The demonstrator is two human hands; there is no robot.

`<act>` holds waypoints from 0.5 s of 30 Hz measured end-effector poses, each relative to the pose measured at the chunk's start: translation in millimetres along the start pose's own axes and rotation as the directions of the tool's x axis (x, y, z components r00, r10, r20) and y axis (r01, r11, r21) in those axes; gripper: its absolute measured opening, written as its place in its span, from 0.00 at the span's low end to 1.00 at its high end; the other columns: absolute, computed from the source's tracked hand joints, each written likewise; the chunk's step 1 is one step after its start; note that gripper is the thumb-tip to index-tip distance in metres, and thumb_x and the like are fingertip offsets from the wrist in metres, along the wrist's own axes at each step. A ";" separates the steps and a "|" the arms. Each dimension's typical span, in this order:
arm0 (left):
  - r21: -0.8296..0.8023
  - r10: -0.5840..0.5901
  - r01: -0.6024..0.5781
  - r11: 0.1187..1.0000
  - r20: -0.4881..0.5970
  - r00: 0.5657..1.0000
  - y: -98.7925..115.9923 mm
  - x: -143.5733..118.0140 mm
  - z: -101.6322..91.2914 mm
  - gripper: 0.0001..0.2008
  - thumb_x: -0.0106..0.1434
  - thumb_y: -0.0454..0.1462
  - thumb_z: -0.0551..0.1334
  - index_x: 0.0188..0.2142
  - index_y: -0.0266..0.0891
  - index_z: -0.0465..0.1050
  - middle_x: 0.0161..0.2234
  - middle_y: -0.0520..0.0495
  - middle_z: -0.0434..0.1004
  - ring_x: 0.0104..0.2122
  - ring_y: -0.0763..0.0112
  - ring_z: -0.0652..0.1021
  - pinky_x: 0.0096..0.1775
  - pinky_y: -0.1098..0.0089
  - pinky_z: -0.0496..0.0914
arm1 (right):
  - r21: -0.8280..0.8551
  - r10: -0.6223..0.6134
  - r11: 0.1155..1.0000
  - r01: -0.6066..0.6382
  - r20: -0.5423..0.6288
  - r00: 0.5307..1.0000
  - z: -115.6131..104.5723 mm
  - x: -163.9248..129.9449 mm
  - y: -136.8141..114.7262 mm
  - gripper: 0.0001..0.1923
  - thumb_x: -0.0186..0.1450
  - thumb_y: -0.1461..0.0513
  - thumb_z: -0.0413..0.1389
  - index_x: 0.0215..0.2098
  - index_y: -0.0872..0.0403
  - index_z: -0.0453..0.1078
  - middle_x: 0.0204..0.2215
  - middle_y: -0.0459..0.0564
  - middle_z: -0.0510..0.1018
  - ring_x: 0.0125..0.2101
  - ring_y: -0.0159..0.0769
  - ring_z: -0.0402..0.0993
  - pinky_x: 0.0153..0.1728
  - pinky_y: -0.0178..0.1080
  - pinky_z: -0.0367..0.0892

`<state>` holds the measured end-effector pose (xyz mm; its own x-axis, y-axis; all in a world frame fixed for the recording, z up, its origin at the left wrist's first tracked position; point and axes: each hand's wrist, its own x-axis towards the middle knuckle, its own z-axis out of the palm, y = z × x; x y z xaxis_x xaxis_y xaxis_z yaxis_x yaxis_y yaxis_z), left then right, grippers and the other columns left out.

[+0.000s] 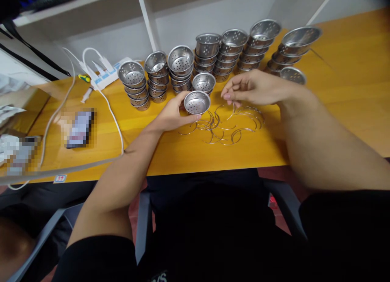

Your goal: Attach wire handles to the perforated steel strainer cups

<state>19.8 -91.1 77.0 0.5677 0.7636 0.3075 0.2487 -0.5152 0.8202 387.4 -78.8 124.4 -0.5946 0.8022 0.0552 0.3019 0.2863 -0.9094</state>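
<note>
My left hand (173, 113) grips a small perforated metal strainer cup (197, 103) by its side, thumb in front, with the cup's opening facing up toward me. To its right my right hand (246, 88) is closed in a pinch just above the loose wires. A thin curved wire (234, 108) shows below its fingertips and seems to be held there; the grip itself is partly hidden. Several more curved wires (213, 127) lie in a loose heap on the table in front of both hands. Right behind the held cup stands another strainer cup (204, 83).
Stacks of perforated cups (181, 62) line the back of the orange table (170, 152), with a tilted stack (297, 42) at the right. A power strip (105, 77), a white cable (114, 119), a phone (81, 128) and a cardboard box (27, 111) lie left. Another person sits at lower left.
</note>
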 end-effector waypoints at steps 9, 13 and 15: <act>-0.012 0.071 -0.071 0.997 -0.035 0.997 -1.9 2.3 -1.9 0.51 0.67 0.70 0.84 0.74 0.41 0.76 0.71 0.32 0.88 0.69 0.44 0.90 0.73 0.47 0.86 | -0.119 -0.036 0.993 0.012 -0.202 0.979 4.5 6.0 -3.0 0.05 0.87 0.67 0.73 0.52 0.52 0.92 0.34 0.50 0.91 0.27 0.33 0.76 0.31 0.41 0.71; -0.038 0.037 -0.038 0.999 -0.044 0.998 -2.0 0.7 -2.6 0.49 0.65 0.73 0.85 0.67 0.43 0.78 0.62 0.37 0.89 0.61 0.49 0.91 0.65 0.51 0.88 | -0.084 -0.054 0.996 0.029 -0.310 0.949 13.5 10.4 -4.2 0.04 0.89 0.65 0.71 0.54 0.51 0.90 0.26 0.44 0.79 0.24 0.33 0.66 0.28 0.42 0.62; -0.041 0.021 -0.023 0.999 -0.046 0.999 -8.0 -0.2 -2.0 0.50 0.63 0.72 0.87 0.65 0.44 0.77 0.59 0.39 0.89 0.58 0.50 0.91 0.63 0.50 0.89 | -0.070 -0.059 0.997 0.040 -0.290 0.955 18.6 10.3 -5.4 0.01 0.89 0.62 0.73 0.56 0.50 0.90 0.28 0.44 0.80 0.26 0.33 0.66 0.29 0.42 0.63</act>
<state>16.1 -86.4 71.4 0.5362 0.7698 0.3463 0.2032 -0.5159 0.8322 365.8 -81.8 122.2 -0.3697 0.9012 0.2260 0.3290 0.3544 -0.8753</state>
